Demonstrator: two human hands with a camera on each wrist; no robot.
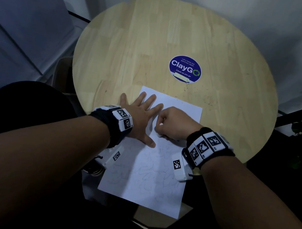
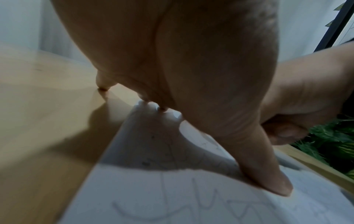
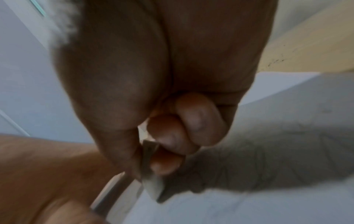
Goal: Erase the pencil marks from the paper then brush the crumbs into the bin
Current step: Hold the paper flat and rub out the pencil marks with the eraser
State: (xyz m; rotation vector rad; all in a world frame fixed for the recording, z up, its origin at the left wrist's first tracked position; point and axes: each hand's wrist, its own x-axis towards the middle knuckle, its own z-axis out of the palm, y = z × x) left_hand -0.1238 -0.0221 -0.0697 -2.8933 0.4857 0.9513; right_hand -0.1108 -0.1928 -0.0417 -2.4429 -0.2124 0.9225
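Pinning the paper (image 1: 151,171) flat with my left hand (image 1: 140,117), fingers spread and straight, thumb (image 2: 268,174) pressing right on the sheet near the squiggles. My pinky lands on the bare wood of the counter (image 1: 135,46), off the sheet's left edge. My right hand (image 1: 175,122) has its grip curled tight around the eraser (image 3: 153,186), a little whitish block, its tip down on the paper just beside my left hand. Pencil marks (image 1: 145,172) cover the near half of the sheet; the far half looks mostly blank. Dark crumbs (image 1: 206,98) sit on the counter past the sheet's far right corner, near a blue sticker (image 1: 185,69).
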